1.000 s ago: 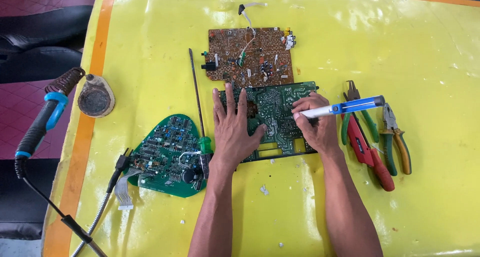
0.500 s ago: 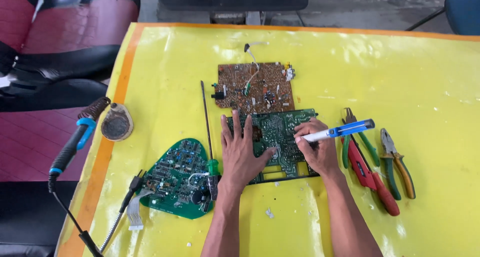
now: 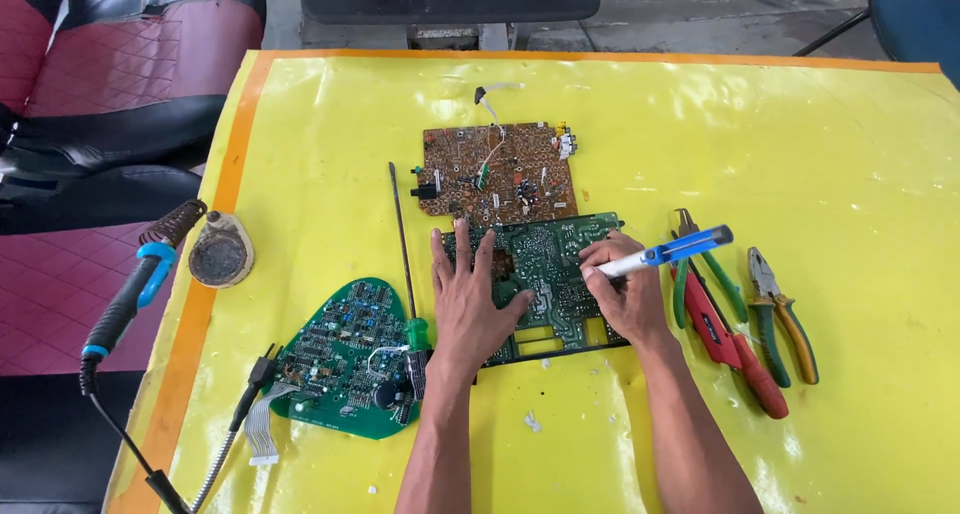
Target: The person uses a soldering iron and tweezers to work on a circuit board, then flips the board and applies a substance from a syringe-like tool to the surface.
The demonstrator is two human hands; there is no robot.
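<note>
While left hand (image 3: 468, 299) lies flat, fingers apart, on green circuit board (image 3: 545, 274) | right hand (image 3: 625, 294) grip clamped on blue-white pen tool (image 3: 665, 254) above it

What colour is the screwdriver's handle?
Green, on the screwdriver beside the left hand; head view.

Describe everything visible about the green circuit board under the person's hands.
The green circuit board is roughly rectangular, lying flat on the yellow table cover with its pale solder traces facing up and a dark frame along its lower edge. The left hand presses flat on its left part, fingers spread. The right hand rests on its right part, holding a blue and white pen-like tool with its tip at the board. Its top edge sits right by a brown board; whether they touch is unclear.
</note>
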